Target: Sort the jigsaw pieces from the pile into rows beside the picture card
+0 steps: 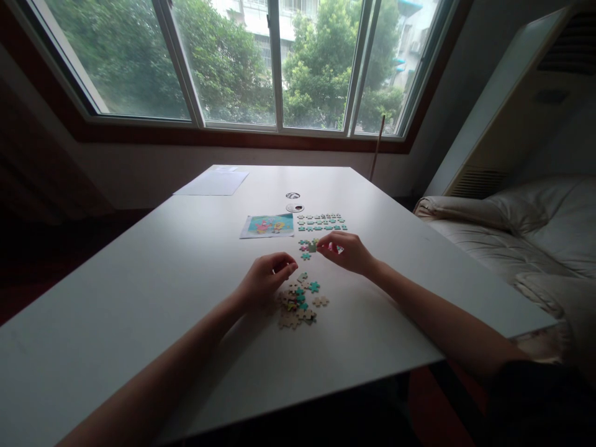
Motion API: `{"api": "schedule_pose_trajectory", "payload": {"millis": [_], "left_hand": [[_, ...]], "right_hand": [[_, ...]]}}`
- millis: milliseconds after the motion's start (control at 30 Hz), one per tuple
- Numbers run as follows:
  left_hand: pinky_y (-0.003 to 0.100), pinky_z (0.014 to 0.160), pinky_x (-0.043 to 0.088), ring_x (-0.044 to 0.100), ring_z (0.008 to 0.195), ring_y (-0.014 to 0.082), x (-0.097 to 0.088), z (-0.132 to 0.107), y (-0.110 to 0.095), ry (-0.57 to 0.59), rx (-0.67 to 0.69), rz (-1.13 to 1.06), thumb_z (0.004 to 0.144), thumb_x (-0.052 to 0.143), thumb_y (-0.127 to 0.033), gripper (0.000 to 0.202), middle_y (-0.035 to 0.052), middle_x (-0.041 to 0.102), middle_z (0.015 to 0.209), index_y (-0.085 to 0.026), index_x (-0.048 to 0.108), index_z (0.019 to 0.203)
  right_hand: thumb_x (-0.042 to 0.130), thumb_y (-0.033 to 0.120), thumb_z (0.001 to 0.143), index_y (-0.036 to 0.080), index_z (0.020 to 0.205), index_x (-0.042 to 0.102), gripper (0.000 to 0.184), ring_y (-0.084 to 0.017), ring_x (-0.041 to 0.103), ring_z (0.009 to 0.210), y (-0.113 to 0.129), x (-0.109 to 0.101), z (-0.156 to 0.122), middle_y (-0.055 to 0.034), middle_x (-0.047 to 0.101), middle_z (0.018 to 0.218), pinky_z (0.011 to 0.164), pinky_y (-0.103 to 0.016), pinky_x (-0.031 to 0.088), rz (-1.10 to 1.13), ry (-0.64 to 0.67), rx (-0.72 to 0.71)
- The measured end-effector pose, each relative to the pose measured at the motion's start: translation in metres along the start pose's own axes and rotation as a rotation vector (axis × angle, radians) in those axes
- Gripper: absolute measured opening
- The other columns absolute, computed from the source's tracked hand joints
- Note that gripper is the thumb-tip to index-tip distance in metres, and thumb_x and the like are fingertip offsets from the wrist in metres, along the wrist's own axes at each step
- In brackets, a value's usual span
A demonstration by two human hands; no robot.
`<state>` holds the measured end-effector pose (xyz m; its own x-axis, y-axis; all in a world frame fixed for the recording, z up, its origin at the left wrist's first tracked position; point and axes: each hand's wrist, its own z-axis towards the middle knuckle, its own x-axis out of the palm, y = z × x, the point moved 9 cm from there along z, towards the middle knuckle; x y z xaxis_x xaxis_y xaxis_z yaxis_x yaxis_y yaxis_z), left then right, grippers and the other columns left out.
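A heap of loose jigsaw pieces [298,304] lies on the white table [139,279] in front of me. My left hand [265,278] rests curled at the heap's upper left edge, fingertips pinched together; what it holds I cannot make out. My right hand [347,251] is farther back, fingers pinched on a small puzzle piece beside a few joined pieces [308,247]. Rows of sorted teal pieces [322,221] lie behind my right hand. A colourful reference picture [267,225] lies to the left of those rows.
Two small round objects [293,202] sit behind the picture. A sheet of paper [212,182] lies at the table's far left. A cushioned sofa [521,230] stands to the right, windows behind the table.
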<state>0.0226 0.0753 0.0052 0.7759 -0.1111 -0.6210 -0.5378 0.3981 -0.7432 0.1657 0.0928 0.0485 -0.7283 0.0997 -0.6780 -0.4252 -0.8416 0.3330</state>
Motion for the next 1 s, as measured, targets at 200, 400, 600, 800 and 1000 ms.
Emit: {"api": "schedule_pose_trajectory", "payload": {"millis": [200,400,600,800,1000], "left_hand": [[0.02,0.051,0.035,0.045,0.053,0.0092,0.002,-0.001,-0.002,0.025,0.011,0.111,0.08,0.048,-0.034,0.024,-0.0011,0.059,0.063,-0.015,0.063,0.077],[0.019,0.054,0.037,0.047,0.054,0.0094,0.009,-0.002,-0.005,0.04,0.061,0.205,0.08,0.048,-0.026,0.021,0.0001,0.062,0.066,-0.017,0.066,0.083],[0.02,0.056,0.038,0.049,0.058,0.0113,0.013,-0.002,-0.004,0.085,0.109,0.264,0.079,0.047,-0.024,0.022,0.0018,0.06,0.07,-0.019,0.068,0.086],[0.021,0.057,0.038,0.05,0.061,0.0122,0.011,-0.001,0.002,0.127,0.105,0.309,0.079,0.047,-0.024,0.022,0.0019,0.058,0.072,-0.022,0.068,0.087],[0.022,0.057,0.038,0.052,0.061,0.0128,0.01,-0.003,0.001,0.096,0.064,0.369,0.08,0.046,-0.026,0.023,0.0015,0.059,0.074,-0.024,0.067,0.089]], "right_hand": [[0.054,0.028,0.079,0.018,0.079,0.062,0.013,-0.007,0.051,0.056,-0.006,0.002,0.002,-0.0009,0.062,0.071,0.055,-0.02,0.042,0.015,0.031,0.047],[0.056,0.03,0.078,0.017,0.079,0.064,0.015,-0.007,0.051,0.053,-0.047,-0.014,0.015,-0.0006,0.063,0.069,0.053,-0.019,0.041,-0.06,0.038,0.168],[0.057,0.034,0.076,0.018,0.083,0.067,0.02,-0.011,0.057,0.063,-0.145,-0.04,0.016,-0.0018,0.066,0.077,0.063,-0.022,0.042,-0.331,0.064,0.519],[0.059,0.034,0.074,0.016,0.085,0.068,0.023,-0.015,0.059,0.072,-0.206,-0.047,0.004,-0.0056,0.067,0.08,0.065,-0.024,0.042,-0.401,0.087,0.721],[0.061,0.031,0.072,0.017,0.085,0.068,0.02,-0.013,0.058,0.069,-0.231,-0.032,-0.003,-0.0047,0.067,0.082,0.064,-0.022,0.041,-0.386,0.164,0.799]]}}
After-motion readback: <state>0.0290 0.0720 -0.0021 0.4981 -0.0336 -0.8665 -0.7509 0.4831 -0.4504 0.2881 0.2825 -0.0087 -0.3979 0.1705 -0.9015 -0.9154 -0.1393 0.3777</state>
